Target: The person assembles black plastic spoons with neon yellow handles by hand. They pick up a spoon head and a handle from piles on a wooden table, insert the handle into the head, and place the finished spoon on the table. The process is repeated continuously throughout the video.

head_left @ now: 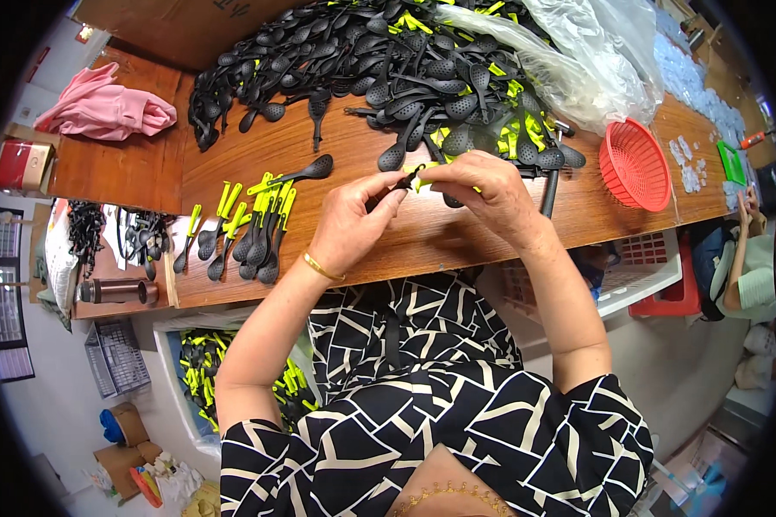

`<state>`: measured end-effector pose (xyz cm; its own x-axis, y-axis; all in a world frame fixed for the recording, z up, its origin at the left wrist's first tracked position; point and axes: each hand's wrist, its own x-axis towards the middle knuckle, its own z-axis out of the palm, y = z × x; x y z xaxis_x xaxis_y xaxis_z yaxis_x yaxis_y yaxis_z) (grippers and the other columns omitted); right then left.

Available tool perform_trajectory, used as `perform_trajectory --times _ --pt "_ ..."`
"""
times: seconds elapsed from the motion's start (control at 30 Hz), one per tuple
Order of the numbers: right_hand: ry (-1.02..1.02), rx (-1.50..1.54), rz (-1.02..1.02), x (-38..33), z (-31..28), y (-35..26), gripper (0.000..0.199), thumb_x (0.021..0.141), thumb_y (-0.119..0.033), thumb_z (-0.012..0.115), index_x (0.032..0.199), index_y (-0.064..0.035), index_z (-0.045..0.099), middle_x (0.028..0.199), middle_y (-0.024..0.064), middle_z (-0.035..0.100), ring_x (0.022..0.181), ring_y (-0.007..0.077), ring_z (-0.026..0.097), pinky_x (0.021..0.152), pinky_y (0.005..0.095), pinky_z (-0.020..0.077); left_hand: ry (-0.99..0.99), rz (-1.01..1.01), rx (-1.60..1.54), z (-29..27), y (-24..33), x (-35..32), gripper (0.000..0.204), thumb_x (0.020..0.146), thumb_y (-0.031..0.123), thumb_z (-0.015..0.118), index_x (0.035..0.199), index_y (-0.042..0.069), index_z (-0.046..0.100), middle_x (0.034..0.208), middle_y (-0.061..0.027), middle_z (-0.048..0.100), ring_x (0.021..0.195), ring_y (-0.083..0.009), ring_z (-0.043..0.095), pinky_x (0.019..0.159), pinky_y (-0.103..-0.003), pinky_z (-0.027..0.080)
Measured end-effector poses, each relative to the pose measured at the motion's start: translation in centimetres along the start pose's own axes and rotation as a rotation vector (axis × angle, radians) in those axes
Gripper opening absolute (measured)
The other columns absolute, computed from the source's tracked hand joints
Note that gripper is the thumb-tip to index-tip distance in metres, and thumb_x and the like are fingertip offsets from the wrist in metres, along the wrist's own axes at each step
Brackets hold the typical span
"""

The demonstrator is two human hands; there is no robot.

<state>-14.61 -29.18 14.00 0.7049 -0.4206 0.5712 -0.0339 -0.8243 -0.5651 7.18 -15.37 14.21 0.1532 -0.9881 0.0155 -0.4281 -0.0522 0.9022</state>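
Head view: left hand (358,220) and right hand (491,194) pinch a black-and-lime piece (415,177) above the table (422,234), inside its near edge; lime-handled spoons (257,248) by the left near corner seem finished, the far-edge heap (388,69) remaining.

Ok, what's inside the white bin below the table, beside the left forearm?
In the white bin, black and yellow-green pieces lie jumbled. The left forearm and patterned sleeve cover part of it; anything below the top layer is hidden.
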Motion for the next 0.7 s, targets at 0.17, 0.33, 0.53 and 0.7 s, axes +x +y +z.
perform_trajectory --times 0.17,0.33,0.53,0.7 --pt "-0.130 -0.113 -0.113 1.7 -1.1 -0.2 0.034 0.088 -0.008 0.078 0.119 -0.0213 0.083 0.083 0.0031 0.072 0.081 0.0247 0.071 0.074 0.0379 0.0545 0.044 0.078 0.079 -0.5 1.2 -0.9 0.024 0.104 0.009 0.071 0.125 0.000 0.077 0.092 -0.0015 0.074 0.075 -0.0059 0.066 0.068 -0.024 0.055" --pt "-0.126 -0.068 -0.128 2.0 -0.4 -0.1 0.025 0.091 -0.021 0.080 0.115 -0.0239 0.083 0.091 0.0044 0.077 0.084 0.0264 0.075 0.071 0.0388 0.0572 0.050 0.242 0.239 -1.0 2.5 -1.5 0.022 0.100 0.008 0.072 0.119 -0.002 0.077 0.094 -0.0111 0.076 0.077 -0.0189 0.073 0.071 -0.032 0.056" --pt "-0.162 -0.288 -0.169 0.0 2.2 -1.2 0.026 0.086 -0.021 0.080 0.112 -0.0197 0.081 0.099 0.0006 0.076 0.094 0.0229 0.072 0.085 0.0407 0.0537 0.095 0.320 0.509 -0.3 1.9 -4.1 0.027 0.100 0.011 0.070 0.123 -0.001 0.073 0.101 -0.0199 0.075 0.092 -0.0394 0.073 0.082 -0.041 0.057" --pt "-0.232 -0.126 -0.419 -2.5 5.1 -2.1 0.022 0.085 -0.027 0.076 0.107 -0.0229 0.080 0.113 -0.0072 0.076 0.119 0.0187 0.067 0.109 0.0482 0.0471 -0.336 -0.470 -0.583 1.1 -4.6 -10.9 0.032 0.114 0.026 0.058 0.131 0.000 0.068 0.090 -0.0006 0.069 0.080 -0.0098 0.067 0.077 -0.027 0.056"
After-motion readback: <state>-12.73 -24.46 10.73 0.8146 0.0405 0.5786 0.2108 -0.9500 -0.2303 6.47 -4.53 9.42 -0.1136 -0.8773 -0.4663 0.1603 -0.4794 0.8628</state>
